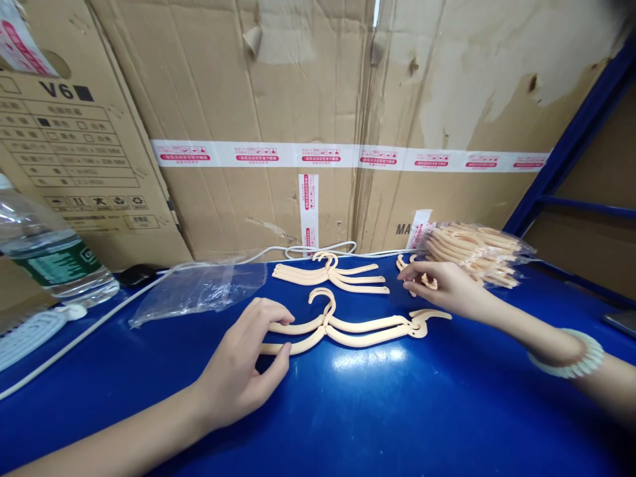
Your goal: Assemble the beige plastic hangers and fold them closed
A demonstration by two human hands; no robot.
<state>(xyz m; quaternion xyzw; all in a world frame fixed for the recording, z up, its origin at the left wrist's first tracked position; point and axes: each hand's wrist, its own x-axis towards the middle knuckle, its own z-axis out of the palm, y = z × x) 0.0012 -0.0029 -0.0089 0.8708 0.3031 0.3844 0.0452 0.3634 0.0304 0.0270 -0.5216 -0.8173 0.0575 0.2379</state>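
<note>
Two beige folding clothes hangers [368,332] lie flat on the blue tabletop, one just in front of the other, their hooks toward the back. My left hand [248,358] is curled round their left ends, which its fingers partly hide. A loose beige hook-shaped piece [422,323] lies against their right ends. My right hand [447,286] is closed above a few small beige hook pieces [400,262], and part of a beige piece [429,282] shows under its fingers. Behind the two hangers lies a small group of similar hangers [303,273].
A clear plastic bag full of beige parts [472,248] sits at the back right. On the left are a flattened clear bag [199,291], a water bottle [54,252] and a white cable [99,324]. Cardboard [248,205] walls the back; a blue metal post [571,139] stands right.
</note>
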